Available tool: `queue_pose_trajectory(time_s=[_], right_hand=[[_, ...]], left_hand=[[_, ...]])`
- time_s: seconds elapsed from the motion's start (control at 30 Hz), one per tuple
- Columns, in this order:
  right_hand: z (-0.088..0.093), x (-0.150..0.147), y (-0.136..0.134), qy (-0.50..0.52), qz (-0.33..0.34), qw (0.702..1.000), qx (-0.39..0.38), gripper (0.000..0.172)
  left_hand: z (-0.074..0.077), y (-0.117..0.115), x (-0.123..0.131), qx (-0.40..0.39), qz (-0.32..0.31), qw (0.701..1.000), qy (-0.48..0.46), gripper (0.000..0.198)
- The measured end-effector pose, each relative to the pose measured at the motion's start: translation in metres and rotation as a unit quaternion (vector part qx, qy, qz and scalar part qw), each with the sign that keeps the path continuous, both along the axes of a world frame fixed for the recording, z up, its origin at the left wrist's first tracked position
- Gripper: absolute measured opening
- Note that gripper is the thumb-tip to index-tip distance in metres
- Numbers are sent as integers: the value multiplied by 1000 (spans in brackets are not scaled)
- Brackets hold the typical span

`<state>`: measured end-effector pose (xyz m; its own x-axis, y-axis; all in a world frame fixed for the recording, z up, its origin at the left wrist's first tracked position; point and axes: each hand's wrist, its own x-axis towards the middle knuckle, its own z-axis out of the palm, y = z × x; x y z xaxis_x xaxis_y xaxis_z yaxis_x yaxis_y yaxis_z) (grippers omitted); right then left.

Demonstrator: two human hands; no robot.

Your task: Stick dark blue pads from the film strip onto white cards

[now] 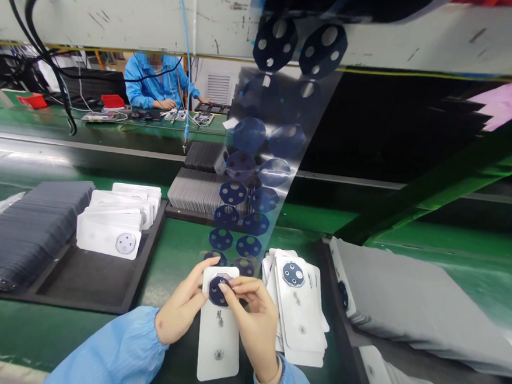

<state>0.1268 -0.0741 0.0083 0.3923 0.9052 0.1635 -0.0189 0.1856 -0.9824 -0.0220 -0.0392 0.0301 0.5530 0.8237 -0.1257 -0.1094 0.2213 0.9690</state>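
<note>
A white phone back cover point(218, 359) lies lengthwise in front of me, with dark lettering and a small round emblem. My left hand point(182, 305) grips its upper left edge between thumb and fingers. Over the camera area at the top sits a dark blue round sticker with holes point(216, 293). My right hand point(256, 318) pinches the sticker's right side with thumb and index finger; part of it is hidden under them. To the right, several white covers lie in a loose pile point(297, 318), the top one bearing a dark blue sticker.
A transparent strip of dark stickers point(249, 245) hangs down behind the cover. A black tray point(96, 280) at left holds white covers and a dark stack point(29, 232). Grey covers point(406, 296) fill a right tray. Across the bench sits a co-worker in blue point(143, 84).
</note>
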Motion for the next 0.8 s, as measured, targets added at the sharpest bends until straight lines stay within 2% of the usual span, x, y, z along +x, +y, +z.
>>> queue_pose_trajectory(time_s=[0.17,0.43,0.8], right_hand=[[5,-1,1,3,-5,1000,6,22],[-1,-2,-1,-8,-6,1000,0,20],[-2,-3,-3,-101,-17,993,65,16]], left_hand=[[-2,0,0,3,3,1000,-3,56],[-2,0,-1,5,0,1000,6,55],[3,-1,4,-19,16,999,29,56]])
